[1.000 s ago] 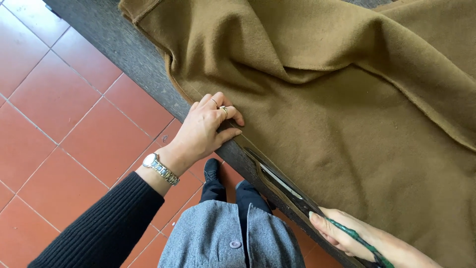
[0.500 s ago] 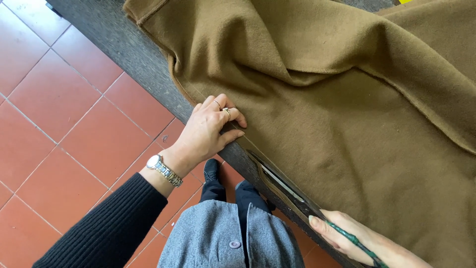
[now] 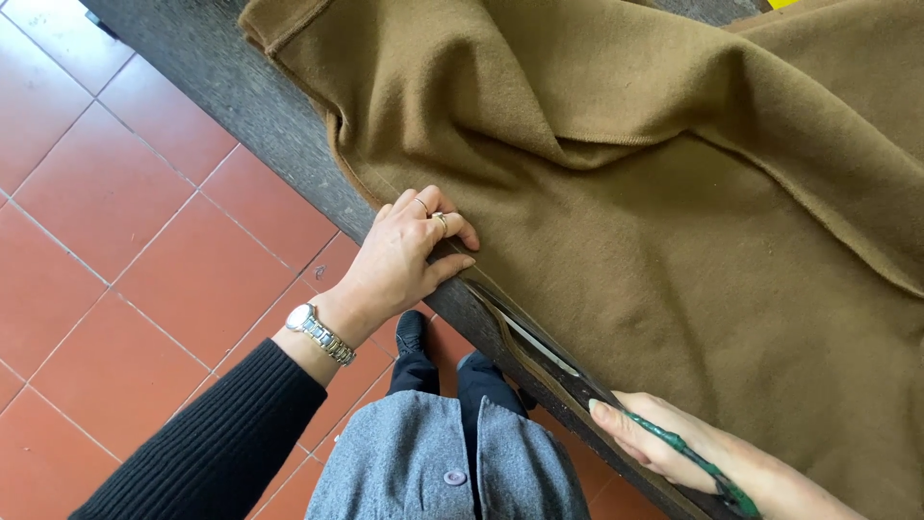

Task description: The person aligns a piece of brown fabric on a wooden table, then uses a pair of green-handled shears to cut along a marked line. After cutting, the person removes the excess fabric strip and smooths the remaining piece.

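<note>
Dark worktable (image 3: 241,87), brown wool cloth (image 3: 674,241) spread on it, overhanging near edge

Right hand (image 3: 717,460) partly beyond bottom edge.

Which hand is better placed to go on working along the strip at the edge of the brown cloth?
Probably the right hand: it already lies on the strip at the table edge, holding a green tool. The left hand presses the brown cloth flat.
</note>
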